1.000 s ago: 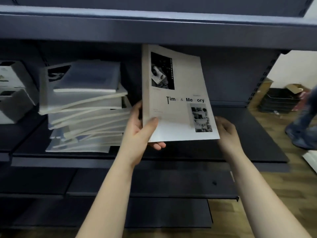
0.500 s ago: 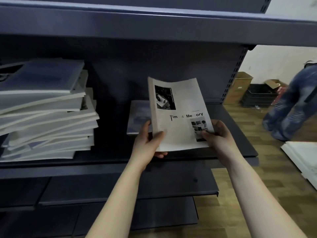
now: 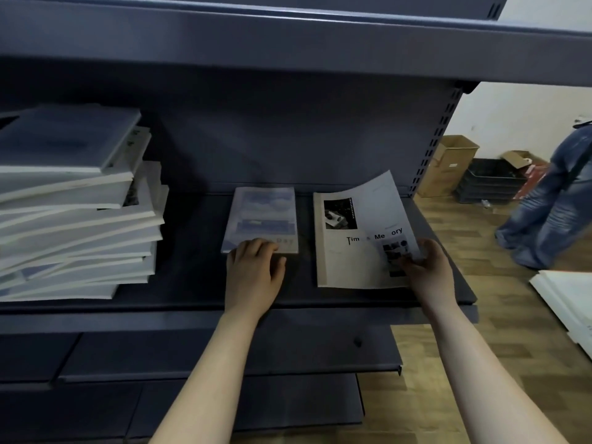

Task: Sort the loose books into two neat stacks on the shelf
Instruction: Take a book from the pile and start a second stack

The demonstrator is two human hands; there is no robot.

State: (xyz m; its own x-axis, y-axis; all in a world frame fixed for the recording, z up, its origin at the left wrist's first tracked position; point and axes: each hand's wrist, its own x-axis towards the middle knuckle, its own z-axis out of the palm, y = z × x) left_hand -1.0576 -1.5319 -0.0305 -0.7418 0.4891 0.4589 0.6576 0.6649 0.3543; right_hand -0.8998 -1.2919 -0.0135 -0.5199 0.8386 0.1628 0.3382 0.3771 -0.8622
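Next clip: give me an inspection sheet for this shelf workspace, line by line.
Surface: dark metal shelf with books lying on it.
Job's things: untidy pile of books at the left; blue book flat mid-shelf; Time & Memory book to its right, apart from it, right edge lifted.
Clutter: nothing seen.
Grippers: left hand rests its fingers on the blue book's near edge; right hand pinches the Time & Memory book's right edge.
Cables: nothing seen.
Surroundings: wooden floor, cardboard boxes, black crates, a person in jeans, white boards at the right.
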